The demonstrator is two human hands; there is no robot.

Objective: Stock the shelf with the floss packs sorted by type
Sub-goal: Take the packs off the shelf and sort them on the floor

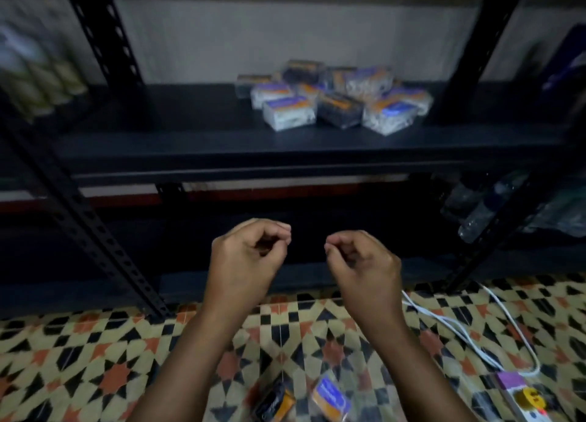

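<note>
A loose heap of floss packs (pixel 333 96) lies on the black shelf board (pixel 190 136), white ones and dark ones mixed together. Two more packs lie on the tiled floor below my arms: a dark pack (pixel 274 402) and a white pack with a blue and orange label (pixel 329 398). My left hand (pixel 249 256) and my right hand (pixel 361 260) hover side by side in front of the lower shelf opening. Each has its fingers curled with fingertips near the thumb, and I see nothing held in either.
Black perforated uprights (pixel 104 34) frame the rack on the left and at the right (pixel 482 41). Plastic bottles (pixel 485 206) lie on the lower right shelf. White cables (pixel 459 329) and a power strip (pixel 523 396) lie on the floor at right. Blurred goods (pixel 35 73) stand far left.
</note>
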